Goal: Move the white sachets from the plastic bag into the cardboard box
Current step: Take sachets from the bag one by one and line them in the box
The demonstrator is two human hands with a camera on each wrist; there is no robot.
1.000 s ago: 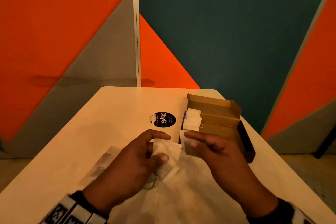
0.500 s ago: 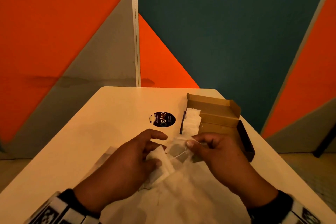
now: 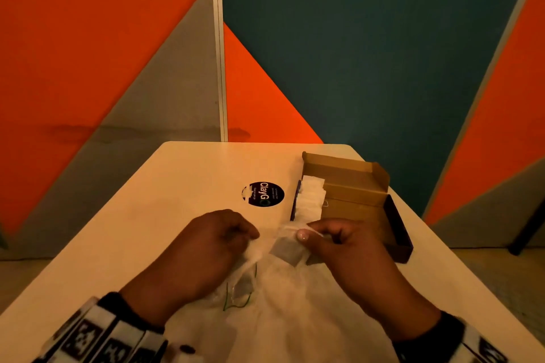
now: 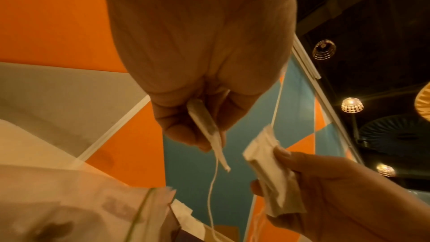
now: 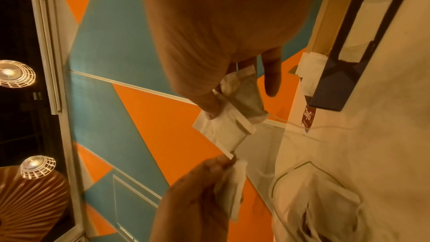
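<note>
While both hands sit low in the middle of the head view, I see my left hand [image 3: 203, 247] with fingers curled, its grip pinching a small white paper sachet [image 3: 253, 252] at its fingertips. My right hand [image 3: 345, 247] is just right of it, thumb and fingers closed on a second white sachet [image 3: 287, 247] between the two hands. Beneath and in front of them lies the crumpled clear plastic bag [image 3: 236, 293] with a green line along its mouth, on the pale desk [image 3: 177, 186]. At centre right of the frame the open brown cardboard box [image 3: 354, 186] stands on the desk, with a row of white sachets [image 3: 311, 197] along its left side. A round black sticker [image 3: 264, 194] is on the desk left of the box.

From the left wrist view, my left hand's grip [image 4: 204, 117] holds its sachet [image 4: 209, 132] edge-on at centre frame, a thin string hanging down from it. At lower right my other hand [image 4: 337, 190] clamps its sachet [image 4: 272, 178]; the two sachets are apart. The bag [image 4: 81, 209] fills the lower left.

From the right wrist view, my right hand [image 5: 221, 43] pinches its sachet [image 5: 223, 130] at centre, and another darker pouch [image 5: 246, 93] sits behind it against the fingers. My left hand [image 5: 193, 200] enters from the bottom, gripping its sachet [image 5: 232, 190]. The box [image 5: 337, 71] runs along the upper right, the bag [image 5: 321, 200] at lower right.
</note>
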